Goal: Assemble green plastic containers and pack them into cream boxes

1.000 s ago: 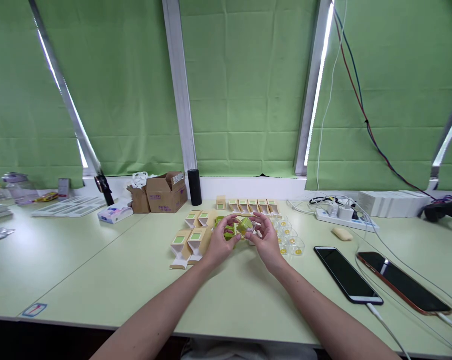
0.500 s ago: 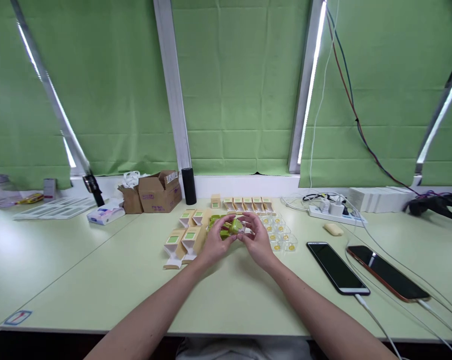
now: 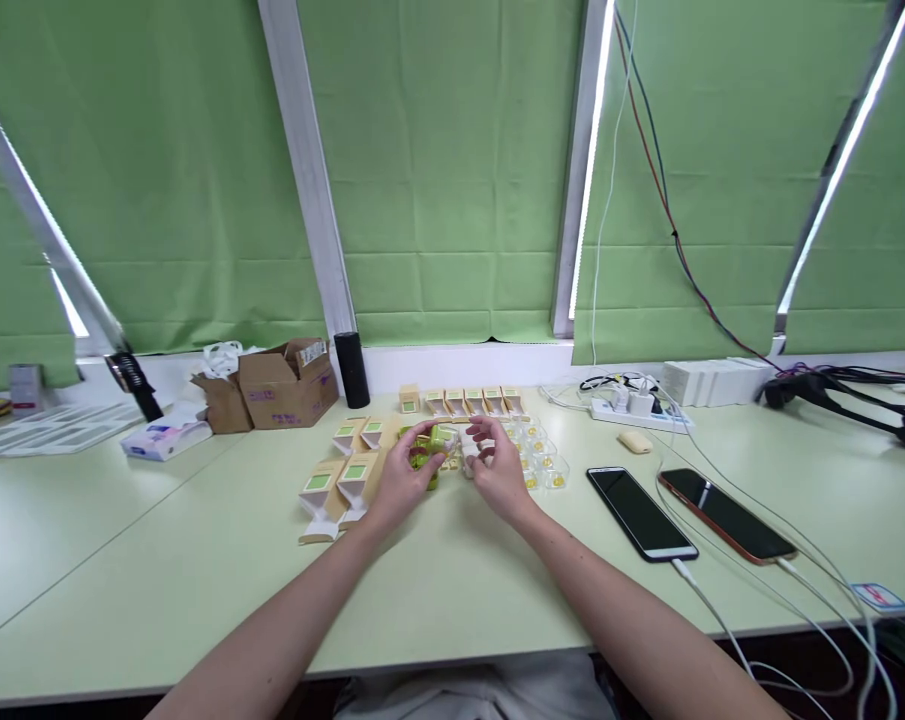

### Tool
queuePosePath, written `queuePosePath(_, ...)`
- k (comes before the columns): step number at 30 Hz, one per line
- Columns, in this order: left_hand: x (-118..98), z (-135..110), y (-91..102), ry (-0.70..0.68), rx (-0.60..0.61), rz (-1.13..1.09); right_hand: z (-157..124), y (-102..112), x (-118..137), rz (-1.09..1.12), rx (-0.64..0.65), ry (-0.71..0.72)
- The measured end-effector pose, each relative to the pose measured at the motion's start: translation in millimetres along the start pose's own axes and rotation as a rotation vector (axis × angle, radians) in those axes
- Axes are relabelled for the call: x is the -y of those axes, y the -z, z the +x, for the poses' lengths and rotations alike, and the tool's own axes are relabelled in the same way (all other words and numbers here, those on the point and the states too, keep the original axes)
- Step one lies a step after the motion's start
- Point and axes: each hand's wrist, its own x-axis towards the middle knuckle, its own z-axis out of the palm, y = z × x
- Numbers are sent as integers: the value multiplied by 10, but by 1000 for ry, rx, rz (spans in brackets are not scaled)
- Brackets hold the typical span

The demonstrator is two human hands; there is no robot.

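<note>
My left hand (image 3: 407, 475) is closed, with thumb and fingers around a small green container (image 3: 443, 436) that has a clear part toward its right side. More green pieces (image 3: 420, 460) lie beneath and beside that hand, partly hidden by it. My right hand (image 3: 499, 478) is curled over a group of small white pieces (image 3: 469, 452); its thumb and fingers close around one, mostly hidden. Just right of it stand clear plastic cups (image 3: 555, 478) with yellow centres, in rows. Left of my left hand, several open cardboard boxes (image 3: 356, 478) with green labels lie on the table.
Behind the hands stands a row of small boxes (image 3: 474, 402). To the right lie two phones (image 3: 642, 512) on charging cables, a beige oval case (image 3: 635, 442) and a power strip (image 3: 639, 410). A brown carton (image 3: 291, 385) and a black cylinder (image 3: 352, 370) stand back left.
My hands have parted: the right one left the green container and moved over the white pieces, while the left one keeps the container. The view has turned right.
</note>
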Motion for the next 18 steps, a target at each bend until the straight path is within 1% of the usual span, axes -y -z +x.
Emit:
queuePosePath(4, 42, 34, -3, 37, -15, -170, 94, 130, -72, -192, -78, 11)
queuePosePath(6, 55, 46, -4, 78, -20, -256, 139, 204, -97, -349, -77, 22)
queuePosePath(9, 57, 53, -3, 131, -36, -358, 162, 270, -103, -591, 18, 53)
queuePosePath(12, 65, 51, 2, 175, -53, -427, 124, 257, -89, -809, 192, 101)
queuePosePath(14, 80, 50, 5, 201, -56, -477, 84, 230, -83, -922, 277, 133)
queuePosePath(16, 99, 52, 8, 219, -58, -535, 56, 211, -81, -997, 309, 148)
queuePosePath(18, 115, 57, 11, 230, -55, -590, 49, 211, -77, -1042, 311, 149)
